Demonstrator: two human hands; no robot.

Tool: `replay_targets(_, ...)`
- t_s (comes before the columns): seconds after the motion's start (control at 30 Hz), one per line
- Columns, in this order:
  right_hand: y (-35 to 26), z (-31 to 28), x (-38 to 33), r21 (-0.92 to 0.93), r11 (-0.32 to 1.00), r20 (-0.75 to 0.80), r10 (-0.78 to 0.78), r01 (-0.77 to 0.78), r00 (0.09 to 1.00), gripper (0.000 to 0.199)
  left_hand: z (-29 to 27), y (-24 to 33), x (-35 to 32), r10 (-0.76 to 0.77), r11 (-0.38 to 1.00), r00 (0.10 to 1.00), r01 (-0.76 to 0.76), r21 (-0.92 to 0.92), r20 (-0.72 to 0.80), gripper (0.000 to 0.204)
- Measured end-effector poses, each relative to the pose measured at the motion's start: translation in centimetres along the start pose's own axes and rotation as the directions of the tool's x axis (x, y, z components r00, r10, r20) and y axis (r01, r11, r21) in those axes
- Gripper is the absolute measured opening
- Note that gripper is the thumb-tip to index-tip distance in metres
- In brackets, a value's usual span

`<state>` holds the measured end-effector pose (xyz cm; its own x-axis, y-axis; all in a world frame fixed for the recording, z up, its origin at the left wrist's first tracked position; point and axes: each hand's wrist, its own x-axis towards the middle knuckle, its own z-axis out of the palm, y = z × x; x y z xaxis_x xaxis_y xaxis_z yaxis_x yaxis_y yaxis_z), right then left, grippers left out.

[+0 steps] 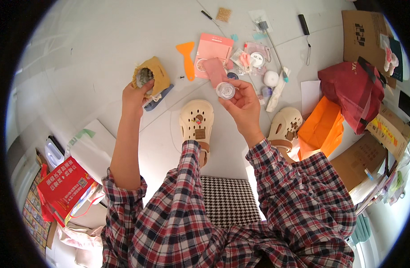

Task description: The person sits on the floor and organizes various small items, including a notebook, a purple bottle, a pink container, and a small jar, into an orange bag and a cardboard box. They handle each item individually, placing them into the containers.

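My left hand [134, 97] grips the rim of a mustard-yellow cloth pouch [161, 77], its thumb inside the opening. Something grey and lumpy [144, 76] shows in the pouch's mouth; I cannot make out what it is. Under the pouch lies a flat blue-grey item [159, 99], partly covered. Between the fingertips of my right hand [246, 102] is a small clear round container [225, 90]. Just beyond it, a dusty-pink cloth piece [215, 71] rests on a coral-pink card [214, 43]. An orange scraper [186, 58] lies between the pouch and the card.
Small packets, a white round box [271, 78] and a long-handled tool [274, 49] lie beyond my right hand. At right are an orange bag [320, 127], a maroon bag [350, 91] and cardboard boxes [363, 38]. A red bag [64, 187] stands left. Cream clogs [197, 117] are on my feet.
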<state>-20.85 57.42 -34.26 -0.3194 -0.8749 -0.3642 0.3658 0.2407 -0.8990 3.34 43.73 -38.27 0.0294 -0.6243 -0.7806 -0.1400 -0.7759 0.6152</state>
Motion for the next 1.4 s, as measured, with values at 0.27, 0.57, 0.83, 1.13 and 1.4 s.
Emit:
replay_targets(0.27,-0.8,0.9,-0.2,0.152,0.976,0.092,0.145,-0.158,0.985,0.055,0.8,-0.2,1.3,0.371,0.733,0.916,-0.188,0.654,-0.153,0.027)
replay_targets(0.57,-0.8,0.1,0.1,0.330,0.905,0.214,0.206,-0.269,0.955,0.049,0.3,0.0,0.8,0.465,0.764,0.863,-0.277,0.583,-0.199,0.031)
replay_targets(0.83,-0.7,0.1,0.4,0.587,0.711,0.286,0.266,-0.388,0.921,0.042,1.3,-0.2,1.8,0.453,0.587,0.878,-0.167,0.792,-0.151,0.019)
replay_targets(1.13,-0.7,-0.2,0.7,0.556,0.731,0.283,0.282,-0.396,0.917,0.041,1.5,0.3,-1.4,0.854,0.437,0.501,-0.544,0.717,-0.141,0.028)
replay_targets(1.4,-1.7,2.5,0.1,0.221,0.965,0.165,0.108,-0.144,0.980,0.042,8.2,1.7,-9.9,0.348,0.934,0.817,-0.344,-0.096,0.460,0.038)
